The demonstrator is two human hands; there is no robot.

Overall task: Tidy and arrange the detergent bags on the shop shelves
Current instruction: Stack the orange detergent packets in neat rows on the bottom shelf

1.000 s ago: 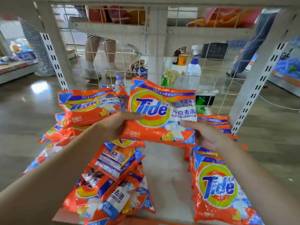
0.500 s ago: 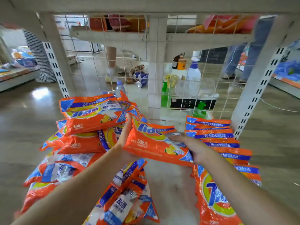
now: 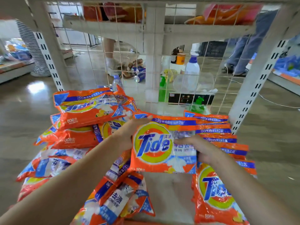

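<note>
Shelf: I'm looking down on a pale, flat shelf board, with a bare strip running down the middle between two groups of bags; that strip is my only free room.
Back edge: a white wire grid panel closes the rear, flanked by slotted white metal uprights, so nothing goes further back than that.
Left heap: a loose, untidy pile of orange plastic detergent bags, lying at mixed angles, some face down and spilling toward the front edge.
Right row: a neat overlapped stack of orange detergent bags runs front to back, its top strips stepped one behind another, with one face-up bag nearest me.
Held bag: an orange Tide detergent bag with a yellow ring logo, face up and roughly level, above the bare strip and touching the right row's inner edge.
Left hand: my left hand grips the bag's left edge, fingertips reaching up to its top corner.
Right hand: my right hand clasps the bag's right edge, fingers lying across the printed face, thumb hidden underneath.
Behind the grid: a white bottle with a blue cap on the floor.
</note>
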